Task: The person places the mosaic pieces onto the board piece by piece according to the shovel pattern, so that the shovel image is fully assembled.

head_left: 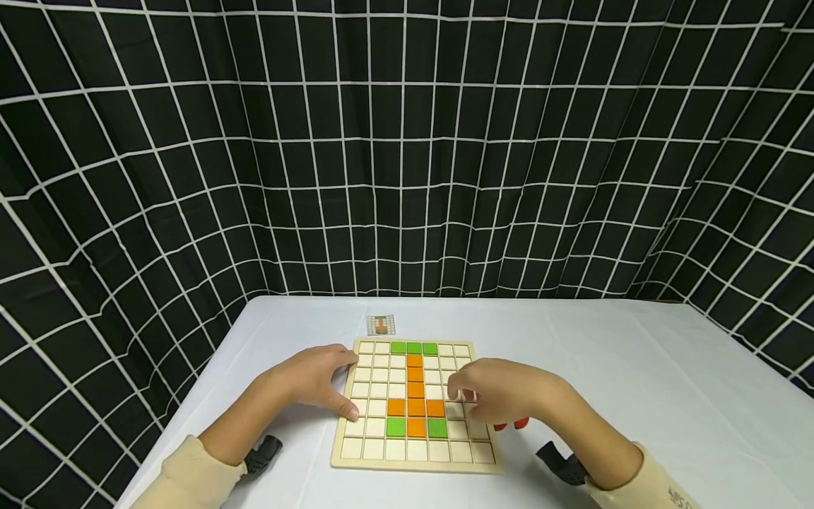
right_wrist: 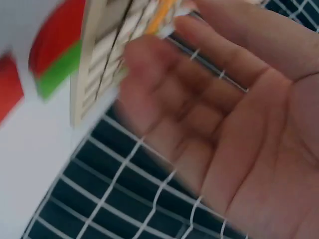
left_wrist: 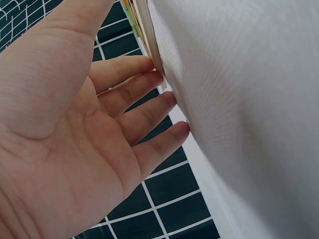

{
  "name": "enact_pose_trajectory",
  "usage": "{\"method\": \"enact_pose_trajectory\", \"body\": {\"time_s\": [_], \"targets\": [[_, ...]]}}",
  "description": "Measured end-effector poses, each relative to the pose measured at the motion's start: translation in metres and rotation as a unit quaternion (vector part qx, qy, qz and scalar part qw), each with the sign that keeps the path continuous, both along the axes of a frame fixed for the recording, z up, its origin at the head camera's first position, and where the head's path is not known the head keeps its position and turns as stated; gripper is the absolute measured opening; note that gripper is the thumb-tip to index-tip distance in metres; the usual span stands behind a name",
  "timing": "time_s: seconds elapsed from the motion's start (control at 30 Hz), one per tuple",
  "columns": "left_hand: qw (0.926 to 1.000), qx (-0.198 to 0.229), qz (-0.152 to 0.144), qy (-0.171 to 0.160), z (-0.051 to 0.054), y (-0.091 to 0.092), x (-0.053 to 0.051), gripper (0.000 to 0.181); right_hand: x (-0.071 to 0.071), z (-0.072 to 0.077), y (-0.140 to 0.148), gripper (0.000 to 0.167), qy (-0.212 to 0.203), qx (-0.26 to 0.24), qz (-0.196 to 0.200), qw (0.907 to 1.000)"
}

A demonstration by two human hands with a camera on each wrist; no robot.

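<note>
A square wooden grid board (head_left: 416, 464) lies on the table, its cells pale apart from orange tiles (head_left: 416, 389) in a cross-like column and green tiles (head_left: 414, 348) at its top and lower sides. My left hand (head_left: 316, 378) rests at the board's left edge, thumb on the rim. In the left wrist view, its extended fingers (left_wrist: 149, 117) touch the table cloth beside the board. Over the board's right side hovers my right hand (head_left: 502, 387), fingers loosely bent. The right wrist view is blurred and shows nothing held. A small reddish patch appears between thumb and fingers in the head view; its nature is unclear.
Red pieces (head_left: 521, 423) lie right of the board, partly behind my hand; one in the right wrist view is a red piece with a green rim (right_wrist: 57, 52). A small pattern card (head_left: 381, 325) lies beyond the board on the white table (head_left: 604, 367). Black gridded curtains surround it.
</note>
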State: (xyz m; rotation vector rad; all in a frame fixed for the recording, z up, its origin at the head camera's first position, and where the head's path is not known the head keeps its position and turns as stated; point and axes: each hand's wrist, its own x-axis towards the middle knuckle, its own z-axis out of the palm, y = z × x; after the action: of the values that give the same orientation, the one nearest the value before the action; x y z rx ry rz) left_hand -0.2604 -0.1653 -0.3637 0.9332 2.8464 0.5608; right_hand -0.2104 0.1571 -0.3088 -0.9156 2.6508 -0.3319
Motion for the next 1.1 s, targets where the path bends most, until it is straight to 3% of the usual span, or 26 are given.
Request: {"method": "enact_pose_trajectory", "body": {"time_s": [0.13,0.27,0.9,1.1], "targets": [[1.0000,-0.002,0.004,-0.002,0.000,0.000,0.000,0.086,-0.004,0.004,0.014,0.028,-0.009,0.054,-0.091,0.9943],[1.0000,0.001,0.002,-0.002,0.000,0.000,0.000,0.086,-0.010,0.002,0.021,0.033,-0.001,0.081,-0.121,0.9894],[0.9999,-0.004,0.003,-0.010,-0.004,0.000,0.001,0.086,-0.018,-0.015,0.026,0.028,-0.045,0.066,-0.126,0.9888],[0.9999,-0.013,0.006,-0.009,-0.003,0.000,-0.002,0.087,-0.022,-0.015,0.028,0.020,-0.033,0.068,-0.109,0.9912]]}}
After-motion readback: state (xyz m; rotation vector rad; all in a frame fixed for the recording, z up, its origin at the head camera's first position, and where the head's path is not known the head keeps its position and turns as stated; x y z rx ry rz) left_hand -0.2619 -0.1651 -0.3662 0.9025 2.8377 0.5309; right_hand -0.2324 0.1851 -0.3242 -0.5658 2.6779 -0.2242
